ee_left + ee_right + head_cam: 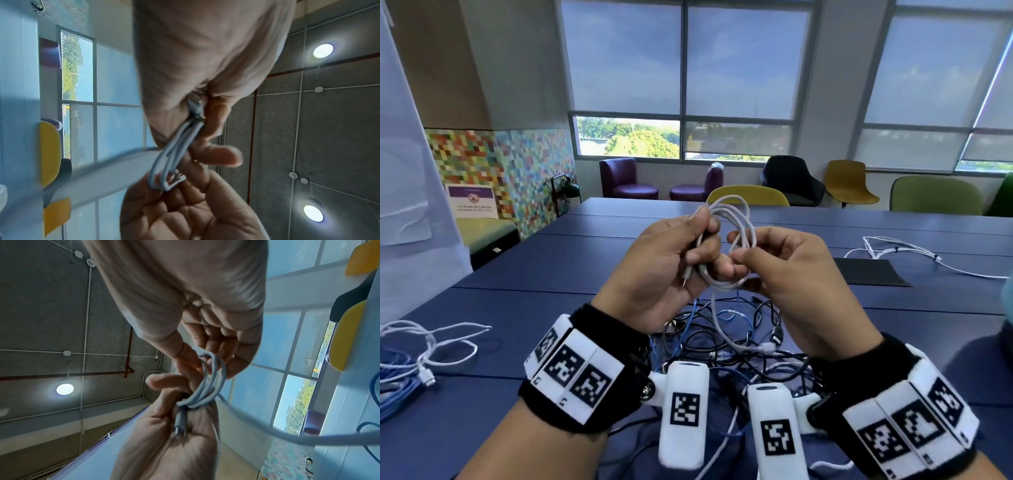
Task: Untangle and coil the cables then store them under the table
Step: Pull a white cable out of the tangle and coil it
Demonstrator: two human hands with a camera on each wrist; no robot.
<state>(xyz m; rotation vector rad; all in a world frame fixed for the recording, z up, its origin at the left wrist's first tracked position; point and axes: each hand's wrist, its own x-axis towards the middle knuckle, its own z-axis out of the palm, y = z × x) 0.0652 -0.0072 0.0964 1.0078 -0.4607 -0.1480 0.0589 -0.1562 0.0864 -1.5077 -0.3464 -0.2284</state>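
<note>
Above the blue table (544, 274), both hands hold a small coil of white cable (738, 216). My left hand (705, 233) grips one side of the loops between thumb and curled fingers, and a connector (686, 275) pokes out below its fingers. My right hand (738, 246) pinches the strands on the other side. The cable's tail (717, 318) hangs down into the tangled cables (739, 342) on the table. In the left wrist view the coil (176, 154) runs from my left hand (202, 118) to my right fingers. In the right wrist view my right hand (207, 365) pinches the coil (207, 386).
A loose white cable (431, 339) and a blue cable (397, 387) lie at the left edge. Another white cable (904, 253) lies at the far right, beside a black panel (869, 270). Several chairs stand behind the table, a yellow chair (748, 195) closest.
</note>
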